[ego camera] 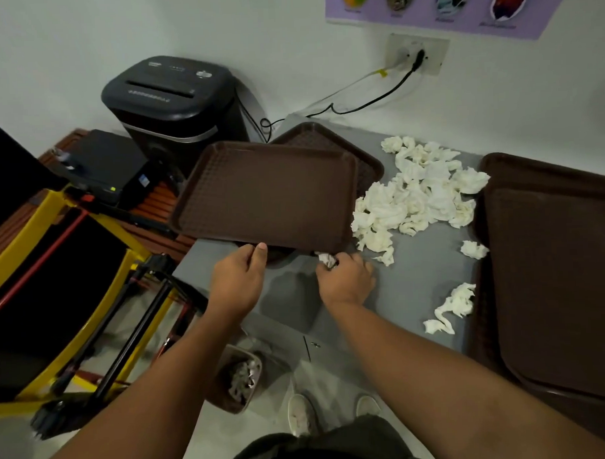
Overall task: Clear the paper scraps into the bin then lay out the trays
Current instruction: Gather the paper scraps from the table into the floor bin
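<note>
- Bin [222, 397] stands on the floor beside the table edge, with binned scraps [243, 379] inside.
- Left hand [239, 281] grips the near rim of the brown tray [265, 196], thumb on top.
- Right hand [345, 279] is curled round a crumpled scrap [326, 260] at the tray's near corner.
- Scrap pile [419, 191] lies on the grey table [416, 287], right of the tray.

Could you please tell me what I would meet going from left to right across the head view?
Yellow frame → black paper shredder → lifted brown tray, gripped by the left hand → pile of crumpled paper scraps → stack of brown trays at the right edge.
</note>
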Demonstrator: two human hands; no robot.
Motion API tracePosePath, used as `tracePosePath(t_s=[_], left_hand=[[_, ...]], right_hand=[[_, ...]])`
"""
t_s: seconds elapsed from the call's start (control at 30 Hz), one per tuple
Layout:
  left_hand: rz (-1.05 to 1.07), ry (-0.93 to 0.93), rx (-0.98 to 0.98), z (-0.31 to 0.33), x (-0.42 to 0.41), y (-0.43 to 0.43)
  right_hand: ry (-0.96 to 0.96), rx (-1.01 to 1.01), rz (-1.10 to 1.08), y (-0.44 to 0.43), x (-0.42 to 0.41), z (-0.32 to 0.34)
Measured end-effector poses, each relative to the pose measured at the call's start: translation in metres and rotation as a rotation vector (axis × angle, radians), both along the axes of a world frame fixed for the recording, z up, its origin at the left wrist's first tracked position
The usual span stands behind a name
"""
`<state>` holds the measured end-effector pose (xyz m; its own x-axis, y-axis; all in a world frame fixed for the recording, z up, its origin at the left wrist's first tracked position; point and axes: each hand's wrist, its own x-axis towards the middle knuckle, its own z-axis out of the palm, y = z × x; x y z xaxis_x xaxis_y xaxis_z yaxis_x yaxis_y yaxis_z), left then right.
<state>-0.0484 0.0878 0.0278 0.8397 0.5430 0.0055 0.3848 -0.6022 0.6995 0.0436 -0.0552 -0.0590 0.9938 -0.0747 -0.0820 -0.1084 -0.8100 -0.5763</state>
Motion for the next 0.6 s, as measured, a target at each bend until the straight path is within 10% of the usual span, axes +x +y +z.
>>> tracePosePath(t_s=[0.6], left_hand=[[-0.091, 0.011, -0.096, 0.000, 0.037, -0.055]], right_hand=[[0.148, 0.321, 0.401, -0.070, -0.005, 0.050]])
